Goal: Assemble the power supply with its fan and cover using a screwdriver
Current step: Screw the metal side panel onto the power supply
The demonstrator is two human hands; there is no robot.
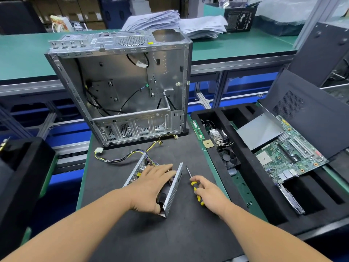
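The open power supply housing (171,190) lay near the middle of the black work mat (188,233), a little toward its near edge, with its perforated metal wall standing up on the right side and its circuit board exposed on the left. Its bundle of coloured wires (128,156) trailed away toward the far left of the mat, ending in a white connector (99,150).

The left hand (153,188) reached into the housing, fingers extended over the internals and thumb hooked round the near end, where a dark round part, probably the fan (162,195), sat against the metal wall. The right hand (209,195) lay just beside the housing on the mat, fingers curled round the yellow-and-black handle of a screwdriver (194,186), whose shaft pointed toward the far edge and touched nothing.

The step in hand seemed to be seating the fan inside the housing, before any screw went in. No cover was on the unit, and I could not tell which loose plate would be it. The next move would call for holding the fan square against the wall so its holes lined up, then bringing the screwdriver tip round to the outside of the wall. No screw was visible.

An empty computer case (120,87) stood at the mat's far edge, and a foam tray (251,186) with a motherboard (290,154) lay along the right edge.
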